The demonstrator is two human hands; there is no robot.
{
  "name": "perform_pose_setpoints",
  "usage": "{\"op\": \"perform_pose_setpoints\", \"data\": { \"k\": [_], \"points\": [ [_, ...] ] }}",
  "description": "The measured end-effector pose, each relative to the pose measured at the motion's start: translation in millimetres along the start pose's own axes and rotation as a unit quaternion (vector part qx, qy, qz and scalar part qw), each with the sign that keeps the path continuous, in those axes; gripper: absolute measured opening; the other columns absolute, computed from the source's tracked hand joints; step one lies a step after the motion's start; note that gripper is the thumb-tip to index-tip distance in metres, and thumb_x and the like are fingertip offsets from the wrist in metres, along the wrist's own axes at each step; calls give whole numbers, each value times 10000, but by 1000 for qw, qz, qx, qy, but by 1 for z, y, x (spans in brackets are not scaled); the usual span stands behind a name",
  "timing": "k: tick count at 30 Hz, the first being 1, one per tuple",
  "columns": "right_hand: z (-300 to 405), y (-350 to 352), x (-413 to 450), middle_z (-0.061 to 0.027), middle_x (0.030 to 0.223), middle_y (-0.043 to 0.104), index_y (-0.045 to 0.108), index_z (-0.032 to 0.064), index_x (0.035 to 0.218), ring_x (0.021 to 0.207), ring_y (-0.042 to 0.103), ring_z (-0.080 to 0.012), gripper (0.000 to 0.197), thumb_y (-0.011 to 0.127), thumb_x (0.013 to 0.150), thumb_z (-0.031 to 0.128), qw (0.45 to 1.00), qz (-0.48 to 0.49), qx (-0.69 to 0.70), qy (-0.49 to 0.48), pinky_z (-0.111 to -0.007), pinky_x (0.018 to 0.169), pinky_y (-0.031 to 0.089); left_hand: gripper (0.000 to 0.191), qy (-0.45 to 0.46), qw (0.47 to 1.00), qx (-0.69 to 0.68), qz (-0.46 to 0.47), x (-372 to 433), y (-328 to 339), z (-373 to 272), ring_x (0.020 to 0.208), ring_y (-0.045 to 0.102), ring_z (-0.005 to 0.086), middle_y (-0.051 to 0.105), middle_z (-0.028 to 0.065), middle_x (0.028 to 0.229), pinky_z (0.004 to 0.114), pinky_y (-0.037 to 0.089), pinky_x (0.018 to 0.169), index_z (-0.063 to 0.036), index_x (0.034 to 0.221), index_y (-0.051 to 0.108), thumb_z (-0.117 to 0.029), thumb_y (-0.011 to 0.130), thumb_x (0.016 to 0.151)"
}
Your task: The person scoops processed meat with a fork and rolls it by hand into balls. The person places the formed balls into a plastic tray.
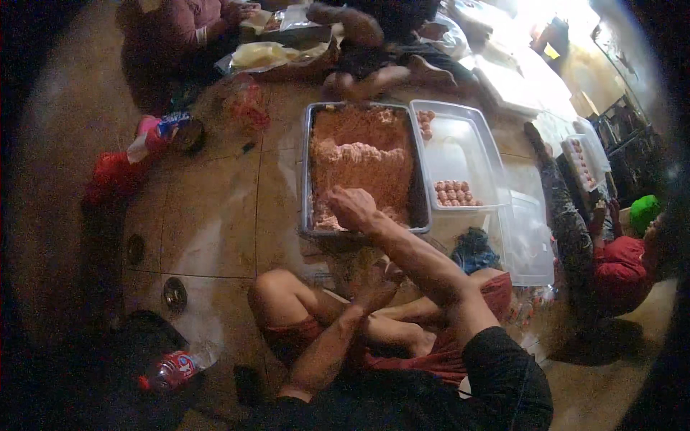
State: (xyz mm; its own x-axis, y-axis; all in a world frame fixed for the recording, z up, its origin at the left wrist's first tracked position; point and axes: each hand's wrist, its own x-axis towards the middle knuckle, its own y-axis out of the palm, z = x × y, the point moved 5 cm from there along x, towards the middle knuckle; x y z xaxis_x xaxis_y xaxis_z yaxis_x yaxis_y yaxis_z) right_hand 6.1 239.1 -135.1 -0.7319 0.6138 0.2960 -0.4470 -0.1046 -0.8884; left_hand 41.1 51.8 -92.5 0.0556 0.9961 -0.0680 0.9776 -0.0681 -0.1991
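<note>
A grey plastic tub (305, 161) holds a large mass of reddish ground mixture (366, 178), like minced meat, with a paler ridge across it. My right hand (353, 209) is over the tub's near left part, fingers curled down at the mixture; whether it grips any cannot be told. Below the tub's near edge my left hand (380, 283) is held over my crossed legs, blurred and dim, its fingers hard to read. Right of the tub, a clear plastic container (463, 151) holds rows of round balls (454, 193) near its close edge and several more at its far left corner.
A translucent lid (528, 242) lies right of the container. A dark blue plastic bag (477, 250) rests by my right forearm. At lower left lies a plastic bottle (175, 369). Red bags (116, 172) stand at left. Other people sit ahead and at right, near another container of balls (582, 161).
</note>
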Motion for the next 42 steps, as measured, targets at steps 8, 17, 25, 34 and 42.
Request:
{"op": "perform_pose_setpoints", "data": {
  "k": [8,17,25,34,42],
  "points": [
    [23,-22,8,-173,1015,681,658,71,1018,906,688,-364,185,621,846,132,986,145,3,86,-472,741,555,232,2,997,-55,44,7,5,6,868,636,268,642,146,982,406,512,771,-6,1090,549,-165,611,932],
    [25,-90,-23,-217,859,668,631,-2,950,837,649,-413,153,648,868,125,978,66,195,10,-458,730,517,209,-131,948,-249,146,10,20,21,788,677,199,672,154,966,358,568,742,24,1050,581,-176,587,990],
    [63,-212,-117,-178,895,669,622,-12,963,762,636,-296,155,677,876,104,934,-8,293,206,-392,703,507,677,-64,780,-621,36,16,-22,-30,964,702,299,666,220,1105,376,594,836,72,1263,512,-540,529,977],
    [98,-185,-191,-184,1018,583,619,22,1054,923,613,-411,206,609,849,-1,962,-215,125,116,-459,781,529,1083,-3,566,-818,98,4,-32,-90,1361,425,395,390,305,1490,486,342,1146,162,1411,349,-782,414,884],
    [130,-164,-200,-166,998,612,642,31,1087,902,628,-367,232,638,856,4,971,-217,88,52,-431,732,544,987,-2,656,-755,-18,-12,-49,-73,1390,394,422,429,282,1479,553,317,1136,96,1406,411,-760,374,915]
  ]
}}
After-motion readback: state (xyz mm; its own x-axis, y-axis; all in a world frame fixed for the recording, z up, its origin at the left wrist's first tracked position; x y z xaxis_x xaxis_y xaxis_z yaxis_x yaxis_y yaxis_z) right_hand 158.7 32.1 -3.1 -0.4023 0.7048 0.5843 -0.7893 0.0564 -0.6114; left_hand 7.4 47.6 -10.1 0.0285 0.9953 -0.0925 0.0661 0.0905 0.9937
